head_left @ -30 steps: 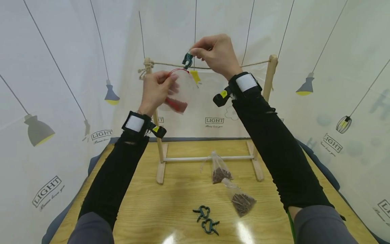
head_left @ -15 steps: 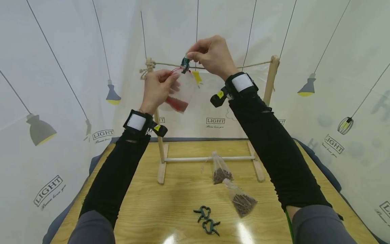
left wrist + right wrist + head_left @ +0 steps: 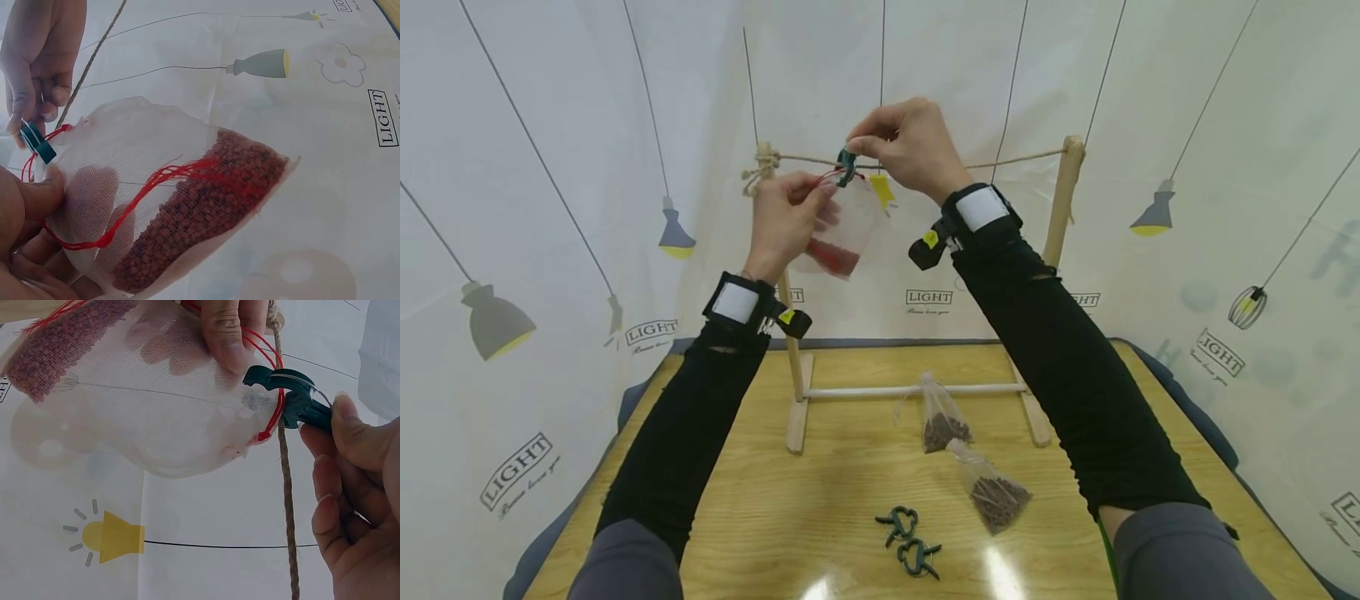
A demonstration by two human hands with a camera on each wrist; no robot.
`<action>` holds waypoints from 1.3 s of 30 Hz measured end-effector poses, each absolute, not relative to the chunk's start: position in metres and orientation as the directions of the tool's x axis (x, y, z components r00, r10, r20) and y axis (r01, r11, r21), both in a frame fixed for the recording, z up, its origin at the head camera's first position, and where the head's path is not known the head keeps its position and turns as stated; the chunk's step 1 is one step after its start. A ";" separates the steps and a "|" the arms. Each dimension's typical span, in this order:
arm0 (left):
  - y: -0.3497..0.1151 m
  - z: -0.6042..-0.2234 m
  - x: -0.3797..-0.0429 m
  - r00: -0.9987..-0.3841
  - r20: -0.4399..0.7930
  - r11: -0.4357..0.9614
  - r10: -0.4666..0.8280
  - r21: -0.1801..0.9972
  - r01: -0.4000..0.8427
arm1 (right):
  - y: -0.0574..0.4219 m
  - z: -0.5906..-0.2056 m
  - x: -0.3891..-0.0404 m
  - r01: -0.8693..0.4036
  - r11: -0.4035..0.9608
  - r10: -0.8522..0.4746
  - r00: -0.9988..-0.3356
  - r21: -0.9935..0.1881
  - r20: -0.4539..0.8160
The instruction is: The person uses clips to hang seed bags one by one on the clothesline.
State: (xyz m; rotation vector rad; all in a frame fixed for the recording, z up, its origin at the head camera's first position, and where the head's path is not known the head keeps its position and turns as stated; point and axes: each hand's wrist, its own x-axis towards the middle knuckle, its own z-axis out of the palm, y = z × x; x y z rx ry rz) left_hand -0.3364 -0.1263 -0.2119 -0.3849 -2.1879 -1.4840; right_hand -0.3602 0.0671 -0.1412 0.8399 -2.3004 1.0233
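My left hand (image 3: pixel 782 218) pinches the top of a white mesh drawstring pouch (image 3: pixel 162 125) with red cords and reddish-brown grains at its bottom. The pouch hangs beside the rope (image 3: pixel 288 506) near the rack's left post. Between thumb and fingers, my right hand (image 3: pixel 916 148) squeezes the handles of a dark green spring clip (image 3: pixel 294 394). The clip's parted mouth reaches over the rope and the pouch's red cord (image 3: pixel 275 412). Two similar green clips (image 3: pixel 901 523) lie on the table, with two more filled mesh pouches (image 3: pixel 996 498) behind them to the right.
A wooden rack stands on the table (image 3: pixel 752 517), with a left post (image 3: pixel 793 358), a right post (image 3: pixel 1064 200) and a white lower bar (image 3: pixel 857 391). Its rope is knotted at the left post. Printed white cloth (image 3: pixel 970 50) surrounds the back and sides.
My right hand has moved down and left, bringing the green clip from above the rope onto the rope and the pouch's red cord. My left hand and the pouch stay nearly still.
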 end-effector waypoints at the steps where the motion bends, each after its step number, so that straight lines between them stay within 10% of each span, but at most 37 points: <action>1: -0.126 -0.212 -0.336 -0.853 0.521 0.377 -0.030 0.796 0.473 | 0.067 -0.141 -0.360 -0.697 0.536 -0.340 -0.695 -0.477 0.634; 39: -0.126 -0.230 -0.331 -0.885 0.463 0.406 0.045 0.801 0.440 | 0.073 -0.154 -0.365 -0.713 0.520 -0.536 -0.701 -0.471 0.470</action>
